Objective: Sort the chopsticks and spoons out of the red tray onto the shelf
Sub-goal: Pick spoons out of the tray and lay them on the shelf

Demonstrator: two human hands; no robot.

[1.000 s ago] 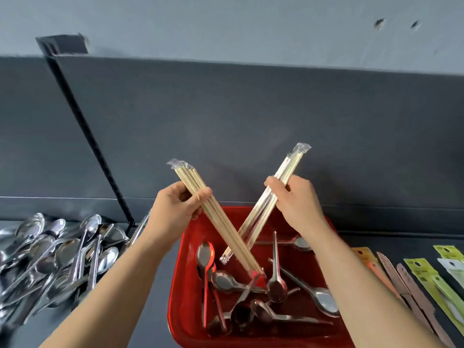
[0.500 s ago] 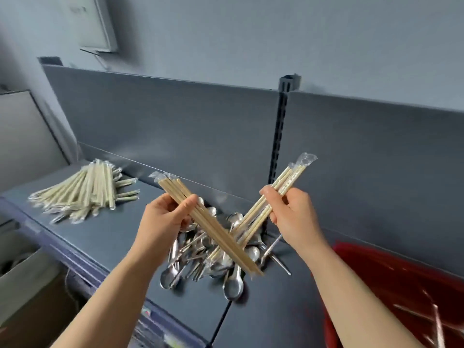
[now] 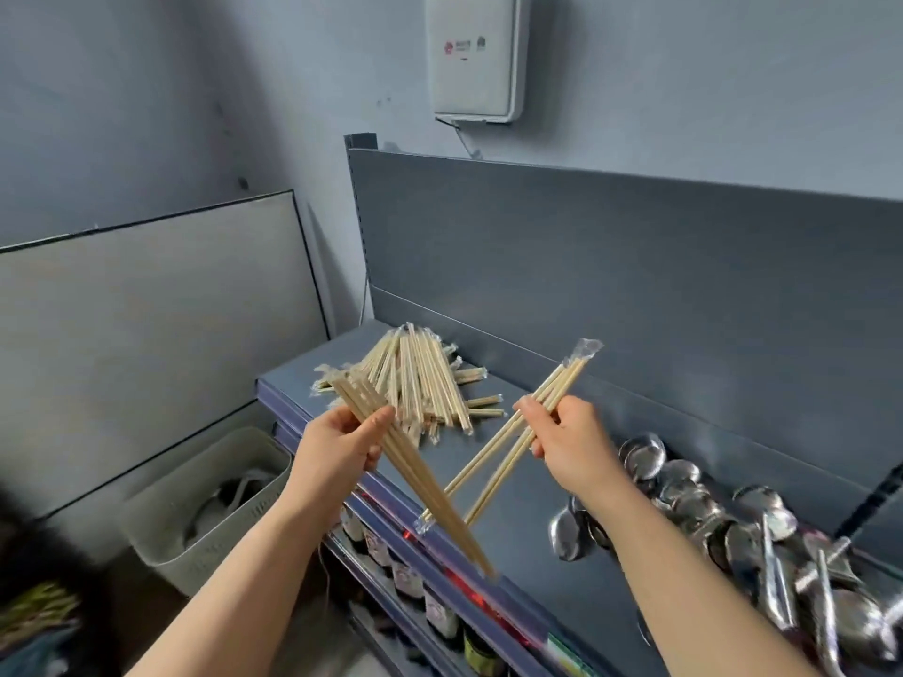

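My left hand (image 3: 337, 449) grips a bundle of wrapped wooden chopsticks (image 3: 420, 486) that slants down to the right. My right hand (image 3: 569, 444) holds a second, thinner bundle of wrapped chopsticks (image 3: 493, 464), and the two bundles cross over the grey shelf (image 3: 547, 544). Just beyond my left hand, a pile of wrapped chopsticks (image 3: 420, 378) lies at the shelf's left end. A heap of metal spoons (image 3: 733, 525) lies on the shelf to the right of my right hand. The red tray is out of view.
The shelf's grey back panel (image 3: 635, 266) rises behind the piles. Bottles (image 3: 405, 574) stand on a lower shelf under the front edge. A pale slotted bin (image 3: 205, 495) sits on the floor at left. A white box (image 3: 476, 56) hangs on the wall above.
The view has swung left, from the red tray, past the spoon heap, to the chopstick pile. Both hands have carried their chopstick bundles along and still hold them crossed.
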